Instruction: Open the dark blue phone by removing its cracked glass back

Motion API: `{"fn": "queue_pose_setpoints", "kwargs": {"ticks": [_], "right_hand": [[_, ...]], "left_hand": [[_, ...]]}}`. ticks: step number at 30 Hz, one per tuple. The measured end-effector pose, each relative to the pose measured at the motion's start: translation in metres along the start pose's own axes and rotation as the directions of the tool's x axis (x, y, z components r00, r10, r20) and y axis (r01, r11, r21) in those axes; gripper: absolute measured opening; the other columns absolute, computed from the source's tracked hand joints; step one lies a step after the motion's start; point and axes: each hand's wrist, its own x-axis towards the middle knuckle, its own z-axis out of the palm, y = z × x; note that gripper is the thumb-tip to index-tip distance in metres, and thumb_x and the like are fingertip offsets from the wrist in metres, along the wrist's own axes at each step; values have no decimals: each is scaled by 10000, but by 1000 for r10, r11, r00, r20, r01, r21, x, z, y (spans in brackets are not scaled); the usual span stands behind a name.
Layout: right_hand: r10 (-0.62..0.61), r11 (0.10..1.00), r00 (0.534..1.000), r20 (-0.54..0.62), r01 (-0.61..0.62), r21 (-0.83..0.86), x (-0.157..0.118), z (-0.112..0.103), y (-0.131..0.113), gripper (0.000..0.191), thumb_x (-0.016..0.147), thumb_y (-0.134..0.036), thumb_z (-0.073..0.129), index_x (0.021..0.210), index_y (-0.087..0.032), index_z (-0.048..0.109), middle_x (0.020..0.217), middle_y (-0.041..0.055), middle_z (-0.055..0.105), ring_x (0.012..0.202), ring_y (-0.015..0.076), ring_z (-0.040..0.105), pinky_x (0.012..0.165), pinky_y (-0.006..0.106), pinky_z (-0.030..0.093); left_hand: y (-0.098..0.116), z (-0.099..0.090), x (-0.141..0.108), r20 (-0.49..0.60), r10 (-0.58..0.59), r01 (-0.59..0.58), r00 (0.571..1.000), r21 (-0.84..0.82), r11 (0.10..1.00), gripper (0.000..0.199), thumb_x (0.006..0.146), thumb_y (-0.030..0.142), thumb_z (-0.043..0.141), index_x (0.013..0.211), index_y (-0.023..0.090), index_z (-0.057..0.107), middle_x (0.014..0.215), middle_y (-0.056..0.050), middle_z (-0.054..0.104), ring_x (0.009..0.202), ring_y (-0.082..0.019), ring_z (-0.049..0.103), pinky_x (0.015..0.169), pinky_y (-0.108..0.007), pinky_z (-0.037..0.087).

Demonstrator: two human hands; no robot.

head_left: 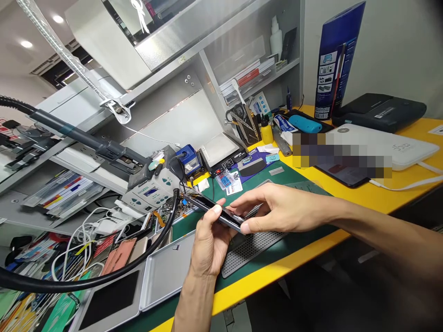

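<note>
A dark, slim smartphone (207,206) is tilted above the work mat, seen nearly edge-on. My left hand (207,246) wraps round it from below, its thumb pressing on the near long edge. At the phone's lower right end is my right hand (278,210); its thumb touches the corner and its bent fingers reach toward the far edge. Part of the phone's face and some fingertips are hidden. Under both hands lies a grey perforated pad (247,256) on a green mat (297,246).
To the left stand a grey rework station (152,191) and an open flat tray (166,272), with a black hose (138,269) arching across. Behind are a blue device (188,159), a yellow bottle (266,131) and a tool holder (244,124). A white device (384,143) lies right on the yellow table.
</note>
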Motion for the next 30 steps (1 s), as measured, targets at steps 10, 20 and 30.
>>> {"fn": "queue_pose_setpoints", "kwargs": {"ticks": [10,20,30], "right_hand": [[120,993,991,52,-121,2,0,-3,-5,397,782,-141,585,1122,-183,787,986,-12,721,634,75,510,506,186,336],[138,988,990,18,-137,-72,-4,-5,-3,354,819,-174,640,1143,-192,781,869,-16,742,719,121,636,589,186,449],[58,966,997,44,-45,-256,-12,-8,-11,376,885,-202,610,1248,-196,709,1034,14,762,799,137,682,668,209,497]], "left_hand": [[-2,-1,-7,18,78,-80,997,139,987,601,759,316,816,1299,172,595,989,-66,757,902,-238,725,813,-397,602],[-2,0,-8,23,90,-93,996,160,983,579,724,336,847,1238,181,630,1028,-67,737,900,-222,705,832,-361,574],[-2,0,-8,29,86,-89,996,166,982,571,727,349,835,1235,177,636,1028,-77,743,970,-265,710,917,-432,565]]}}
